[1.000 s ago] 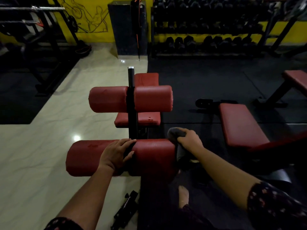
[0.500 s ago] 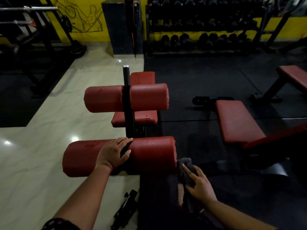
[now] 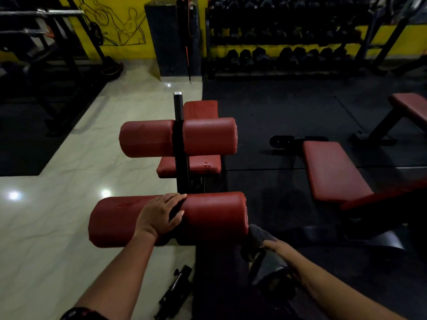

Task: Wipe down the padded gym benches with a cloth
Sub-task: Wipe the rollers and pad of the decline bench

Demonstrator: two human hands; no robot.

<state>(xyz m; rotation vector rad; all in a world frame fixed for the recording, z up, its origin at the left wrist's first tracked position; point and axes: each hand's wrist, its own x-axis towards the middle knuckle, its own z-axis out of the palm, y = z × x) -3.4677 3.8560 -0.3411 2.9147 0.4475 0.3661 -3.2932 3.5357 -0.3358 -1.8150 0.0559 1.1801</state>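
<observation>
Right hand (image 3: pixel 284 255) clutching cloth (image 3: pixel 257 235), now off top of lower roller pad (image 3: pixel 212 215), just below its right end. Left hand (image 3: pixel 159 214) spread flat on pad, steadying. Looks like end face done, underside next.

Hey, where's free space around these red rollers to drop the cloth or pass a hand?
Free: the pale tile floor left of the lower roller, and the dark mat between it and the flat bench. Crowded: the roller's right end, where your right hand holds the cloth, and its middle, under your left hand.
</observation>
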